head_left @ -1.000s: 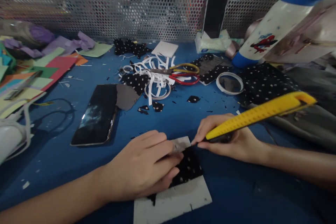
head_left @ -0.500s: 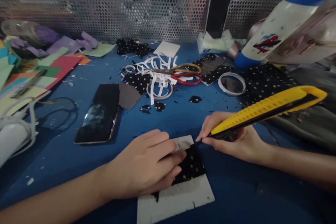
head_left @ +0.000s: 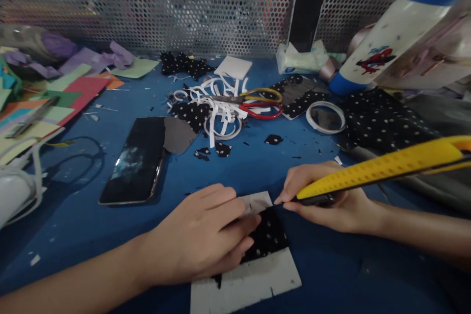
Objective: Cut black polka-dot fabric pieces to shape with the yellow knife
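Observation:
My right hand (head_left: 327, 201) grips a yellow and black utility knife (head_left: 371, 167), its handle slanting up to the right. The dark tip of the knife meets the upper right edge of a black white-dotted fabric piece (head_left: 270, 233). This fabric lies across a whitish card (head_left: 265, 279) with small dark marks along it. My left hand (head_left: 206, 230) presses on the fabric and card from the left, fingers curled and close together; what lies under its fingertips is partly hidden.
Beyond my hands lie red and yellow handled scissors (head_left: 263, 103), white strips (head_left: 221, 113), a tape ring (head_left: 326, 117) and fabric scraps. A phone (head_left: 134, 162) lies at left, near coloured papers (head_left: 73, 103). A bottle (head_left: 397, 34) leans at right; another phone (head_left: 307, 14) stands behind.
The knife handle has tipped lower and further right. My right hand has shifted slightly down; my left hand stays pressed on the fabric. The view has moved a little.

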### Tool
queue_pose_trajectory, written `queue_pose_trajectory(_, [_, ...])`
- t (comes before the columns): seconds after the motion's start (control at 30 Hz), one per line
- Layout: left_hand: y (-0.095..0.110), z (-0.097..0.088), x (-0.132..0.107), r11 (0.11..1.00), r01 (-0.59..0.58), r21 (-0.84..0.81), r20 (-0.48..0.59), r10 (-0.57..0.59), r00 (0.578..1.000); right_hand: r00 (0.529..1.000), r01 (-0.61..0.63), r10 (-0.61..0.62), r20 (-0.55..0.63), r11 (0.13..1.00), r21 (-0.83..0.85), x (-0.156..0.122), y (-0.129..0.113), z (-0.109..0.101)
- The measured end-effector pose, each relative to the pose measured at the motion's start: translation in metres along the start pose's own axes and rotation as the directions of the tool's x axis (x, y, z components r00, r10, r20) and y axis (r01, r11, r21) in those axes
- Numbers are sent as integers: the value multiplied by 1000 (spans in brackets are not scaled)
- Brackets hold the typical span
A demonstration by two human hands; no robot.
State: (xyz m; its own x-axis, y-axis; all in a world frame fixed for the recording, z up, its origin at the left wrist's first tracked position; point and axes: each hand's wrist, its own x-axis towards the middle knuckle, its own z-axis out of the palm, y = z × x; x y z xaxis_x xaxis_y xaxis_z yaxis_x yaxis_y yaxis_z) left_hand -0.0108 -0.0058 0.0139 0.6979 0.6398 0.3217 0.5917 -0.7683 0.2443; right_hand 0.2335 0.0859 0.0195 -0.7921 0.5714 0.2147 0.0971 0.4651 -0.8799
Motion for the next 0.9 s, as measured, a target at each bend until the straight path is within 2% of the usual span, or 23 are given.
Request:
queue_pose_trajectory(0.1, [0, -1, 1, 1000, -11, -5, -9, 11, 1000, 995, 14, -7, -104, 998, 66, 0, 2, 0])
queue_pose_trajectory(0.17, [1, -1, 1, 1000, -10, 2, -11, 10, 1000, 994, 10, -3, -110, 998, 67, 0, 3, 0])
queue_pose_trajectory(0.5, [0, 0, 0, 1000, -18, -8, 1, 18, 1000, 999, -12, 15, -38, 998, 63, 1, 4, 1])
queue_pose_trajectory(0.7, [0, 0, 0, 1000, -10, -10, 5, 10, 1000, 990, 110, -100, 101, 989, -100, 2, -5, 0])
queue_pose_trajectory(0.77, [0, -1, 0, 1000, -8, -11, 4, 8, 1000, 996, 86, -84, 40, 995, -45, 2, -4, 0])
queue_pose_trajectory(0.9, [0, -1, 0, 1000, -8, -7, 6, 8, 1000, 987, 43, -31, -160, 996, 75, 0, 2, 1])
